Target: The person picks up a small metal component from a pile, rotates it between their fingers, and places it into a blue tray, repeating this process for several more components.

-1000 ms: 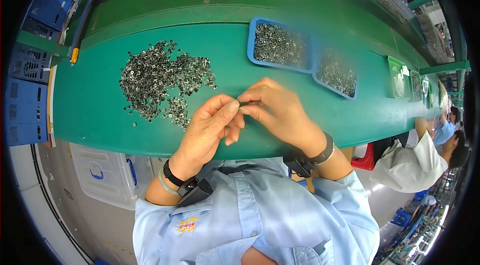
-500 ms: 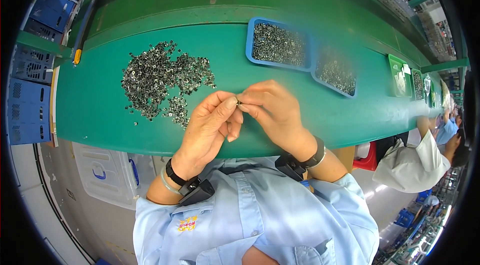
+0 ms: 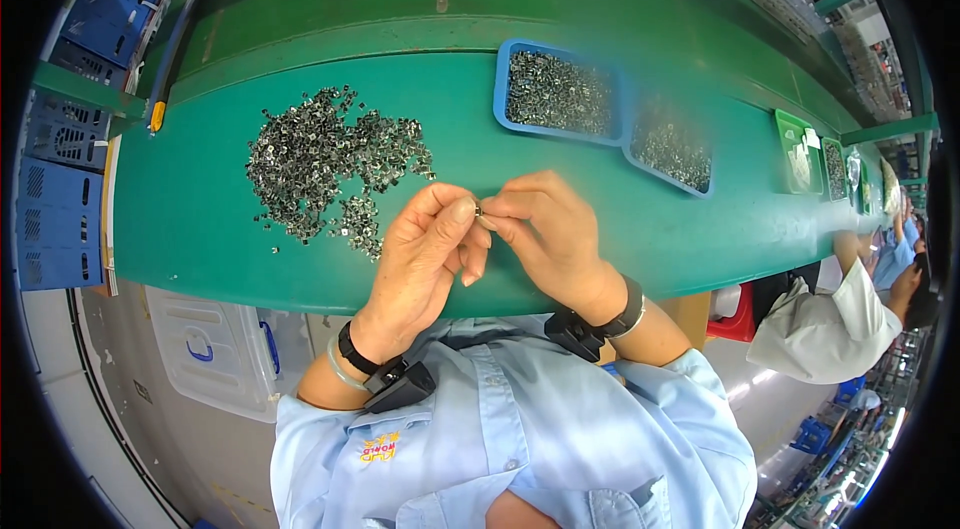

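Both hands meet over the green tabletop, just right of a spread pile of small metal parts. Between the fingertips is a small metal part, mostly covered by the fingers. My left hand pinches it with thumb and forefinger, its other fingers curled. From the other side my right hand pinches the same piece. Beyond my right hand stands a blue tray filled with similar small metal parts. A second blue tray adjoins it on the right, its contents blurred.
A green tray with white pieces lies farther right on the table. Blue crates are stacked at the left. A clear lidded plastic box sits below the table edge. At the right another person's sleeve shows.
My hands have barely shifted and still pinch the small part together. The whole view has moved slightly; pile and trays look the same.
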